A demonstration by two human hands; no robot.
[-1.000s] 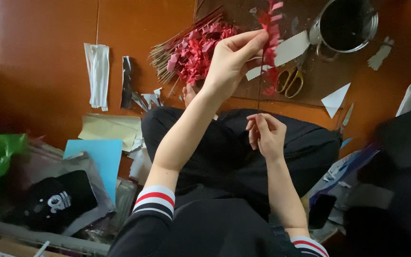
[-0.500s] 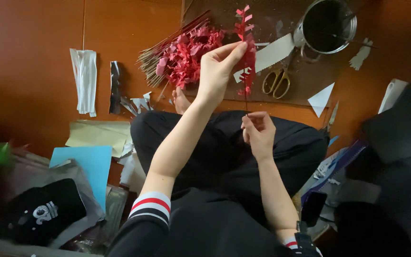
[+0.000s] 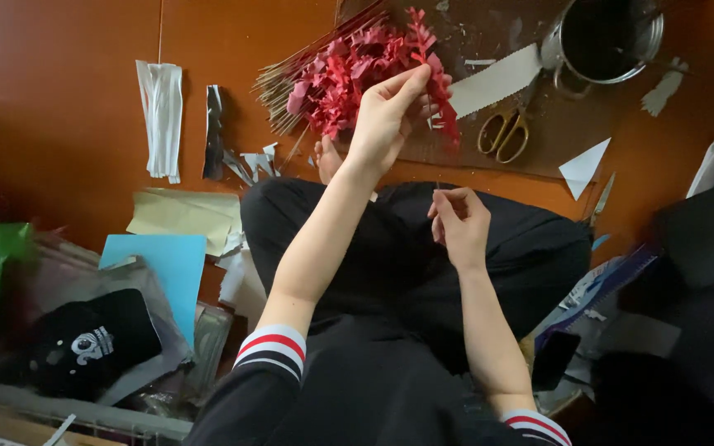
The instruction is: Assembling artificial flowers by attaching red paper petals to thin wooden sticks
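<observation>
Holding the red leafy stem upright, your left hand pinches its leaves while your right hand grips its wire end

The floor looks like smooth, glossy reddish wood. The pot is shiny metal, and the scissors have glossy yellow plastic handles. The red sprig and the red bundle look like matt paper leaves on thin wire stems. The blue sheet is smooth matt paper; the black cap is soft cloth
</observation>
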